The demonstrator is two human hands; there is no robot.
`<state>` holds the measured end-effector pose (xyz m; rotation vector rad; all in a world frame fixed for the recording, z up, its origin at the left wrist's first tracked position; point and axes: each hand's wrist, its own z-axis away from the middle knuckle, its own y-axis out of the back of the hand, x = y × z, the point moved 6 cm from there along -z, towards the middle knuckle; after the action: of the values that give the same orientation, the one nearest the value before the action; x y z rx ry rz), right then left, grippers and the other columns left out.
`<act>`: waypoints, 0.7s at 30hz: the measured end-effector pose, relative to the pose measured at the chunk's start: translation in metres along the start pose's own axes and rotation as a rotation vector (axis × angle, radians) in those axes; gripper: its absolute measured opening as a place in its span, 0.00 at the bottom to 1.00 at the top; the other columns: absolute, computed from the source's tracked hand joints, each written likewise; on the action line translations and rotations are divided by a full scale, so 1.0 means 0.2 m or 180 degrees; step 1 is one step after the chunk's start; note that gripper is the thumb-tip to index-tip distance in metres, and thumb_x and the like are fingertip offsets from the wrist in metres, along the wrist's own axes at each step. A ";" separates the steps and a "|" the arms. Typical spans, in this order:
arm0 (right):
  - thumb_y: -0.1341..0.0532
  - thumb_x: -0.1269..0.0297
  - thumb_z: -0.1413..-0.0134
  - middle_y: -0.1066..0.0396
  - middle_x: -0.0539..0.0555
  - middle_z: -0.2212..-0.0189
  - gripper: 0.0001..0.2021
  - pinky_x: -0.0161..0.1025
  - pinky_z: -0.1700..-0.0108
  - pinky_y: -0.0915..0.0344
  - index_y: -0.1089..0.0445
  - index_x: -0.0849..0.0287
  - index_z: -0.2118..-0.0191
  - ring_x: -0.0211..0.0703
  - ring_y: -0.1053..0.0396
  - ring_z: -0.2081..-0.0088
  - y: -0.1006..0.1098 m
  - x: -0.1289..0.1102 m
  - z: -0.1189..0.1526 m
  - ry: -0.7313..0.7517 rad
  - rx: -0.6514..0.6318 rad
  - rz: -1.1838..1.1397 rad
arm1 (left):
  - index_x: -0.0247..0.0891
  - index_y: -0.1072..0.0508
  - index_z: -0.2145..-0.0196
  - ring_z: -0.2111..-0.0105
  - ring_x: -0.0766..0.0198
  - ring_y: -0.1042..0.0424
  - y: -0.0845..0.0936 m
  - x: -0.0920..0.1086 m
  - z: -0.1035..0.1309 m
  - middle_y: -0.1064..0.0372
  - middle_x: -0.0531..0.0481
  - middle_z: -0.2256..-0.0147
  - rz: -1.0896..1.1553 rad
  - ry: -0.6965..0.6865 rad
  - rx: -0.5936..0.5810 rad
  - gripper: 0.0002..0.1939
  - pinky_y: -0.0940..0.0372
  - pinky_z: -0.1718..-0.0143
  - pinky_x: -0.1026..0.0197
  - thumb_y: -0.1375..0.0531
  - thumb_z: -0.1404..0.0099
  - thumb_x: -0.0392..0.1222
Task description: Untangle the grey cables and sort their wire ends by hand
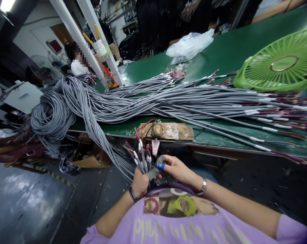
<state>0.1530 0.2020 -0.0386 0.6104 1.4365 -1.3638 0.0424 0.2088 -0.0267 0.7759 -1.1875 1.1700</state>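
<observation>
My left hand is closed round several grey cables in front of my body. Their white-banded ends stick up with thin coloured wires fanning out. Grey tape covers the left thumb. My right hand is beside the left thumb, fingers pinched together, with grey and blue tape on the fingertips. What lies in that pinch is too small to make out. From the held bundle, long grey cables run up over the table edge. A pale pink clip-like piece hangs at the edge just above my hands.
Many grey cables lie along the green table, with a coil at its left end. A wooden board sits at the front edge. A green fan, a plastic bag, a white post and a seated person are beyond.
</observation>
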 end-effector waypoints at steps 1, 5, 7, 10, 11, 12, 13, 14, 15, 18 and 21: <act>0.35 0.53 0.54 0.31 0.48 0.82 0.15 0.35 0.74 0.41 0.38 0.58 0.72 0.38 0.35 0.78 -0.01 -0.01 0.00 0.0007 -0.0035 0.0042 | 0.33 0.25 0.76 0.79 0.61 0.29 0.00 -0.01 0.00 0.30 0.49 0.83 -0.0005 0.0040 -0.0070 0.12 0.34 0.74 0.61 0.33 0.51 0.46; 0.36 0.54 0.53 0.32 0.47 0.83 0.14 0.35 0.74 0.42 0.37 0.58 0.73 0.37 0.35 0.80 -0.06 -0.06 -0.01 0.0080 -0.0159 0.0139 | 0.33 0.25 0.74 0.78 0.61 0.28 0.03 -0.03 0.01 0.29 0.49 0.82 0.0164 0.0014 -0.0026 0.11 0.33 0.74 0.61 0.34 0.50 0.45; 0.37 0.52 0.52 0.31 0.48 0.82 0.14 0.35 0.74 0.42 0.37 0.58 0.73 0.38 0.34 0.78 -0.08 -0.10 -0.02 0.0115 -0.0156 0.0103 | 0.32 0.26 0.77 0.79 0.61 0.28 0.05 -0.04 0.00 0.30 0.49 0.84 0.0359 -0.0028 0.0238 0.12 0.33 0.75 0.61 0.34 0.50 0.46; 0.37 0.51 0.52 0.31 0.49 0.82 0.15 0.35 0.73 0.43 0.37 0.59 0.73 0.39 0.33 0.77 -0.08 -0.12 -0.03 0.0146 -0.0046 0.0178 | 0.32 0.27 0.81 0.80 0.61 0.29 0.08 -0.04 0.00 0.32 0.49 0.85 0.0533 -0.0063 0.0564 0.14 0.33 0.75 0.60 0.34 0.52 0.48; 0.36 0.51 0.53 0.31 0.49 0.82 0.16 0.35 0.73 0.44 0.37 0.59 0.73 0.38 0.33 0.77 -0.07 -0.12 -0.04 0.0142 -0.0004 0.0202 | 0.32 0.27 0.81 0.80 0.61 0.29 0.08 -0.03 0.00 0.32 0.49 0.85 0.0548 -0.0081 0.0620 0.14 0.33 0.75 0.60 0.34 0.52 0.47; 0.36 0.51 0.53 0.31 0.49 0.82 0.16 0.35 0.73 0.44 0.37 0.59 0.73 0.38 0.33 0.77 -0.07 -0.11 -0.04 0.0133 0.0033 0.0202 | 0.32 0.27 0.82 0.80 0.61 0.29 0.09 -0.03 0.00 0.32 0.49 0.85 0.0548 -0.0102 0.0653 0.14 0.33 0.75 0.60 0.34 0.51 0.47; 0.36 0.51 0.54 0.31 0.49 0.82 0.16 0.35 0.74 0.45 0.37 0.59 0.72 0.38 0.34 0.77 -0.06 -0.10 -0.05 0.0122 0.0074 0.0182 | 0.32 0.27 0.82 0.80 0.61 0.29 0.09 -0.03 0.00 0.32 0.49 0.85 0.0546 -0.0129 0.0677 0.14 0.33 0.74 0.60 0.34 0.51 0.47; 0.36 0.51 0.54 0.31 0.49 0.82 0.16 0.35 0.74 0.45 0.36 0.59 0.72 0.38 0.34 0.77 -0.06 -0.09 -0.05 0.0106 0.0122 0.0152 | 0.32 0.27 0.82 0.79 0.62 0.29 0.09 -0.03 0.00 0.32 0.49 0.85 0.0550 -0.0158 0.0694 0.14 0.33 0.74 0.61 0.35 0.50 0.46; 0.35 0.51 0.54 0.31 0.49 0.82 0.16 0.35 0.74 0.46 0.36 0.59 0.72 0.38 0.34 0.77 -0.05 -0.08 -0.05 0.0092 0.0171 0.0128 | 0.32 0.27 0.82 0.79 0.62 0.29 0.09 -0.02 0.00 0.31 0.49 0.85 0.0555 -0.0186 0.0707 0.14 0.34 0.74 0.61 0.35 0.50 0.46; 0.35 0.51 0.55 0.30 0.50 0.80 0.16 0.35 0.74 0.46 0.35 0.59 0.72 0.37 0.35 0.77 -0.05 -0.08 -0.05 0.0092 0.0264 0.0100 | 0.33 0.27 0.84 0.81 0.64 0.31 0.10 -0.02 0.00 0.31 0.49 0.85 0.0583 -0.0240 0.0773 0.14 0.35 0.75 0.62 0.36 0.49 0.45; 0.34 0.52 0.56 0.32 0.49 0.81 0.16 0.34 0.73 0.46 0.35 0.60 0.74 0.36 0.36 0.76 -0.05 -0.09 -0.04 0.0151 0.0206 0.0026 | 0.33 0.27 0.84 0.83 0.66 0.33 0.11 -0.02 -0.01 0.32 0.49 0.86 0.0689 -0.0221 0.0870 0.14 0.35 0.75 0.62 0.35 0.50 0.46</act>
<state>0.1481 0.2129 -0.0204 0.6940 1.4306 -1.4022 0.0223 0.2153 -0.0334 0.9151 -1.2052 1.5172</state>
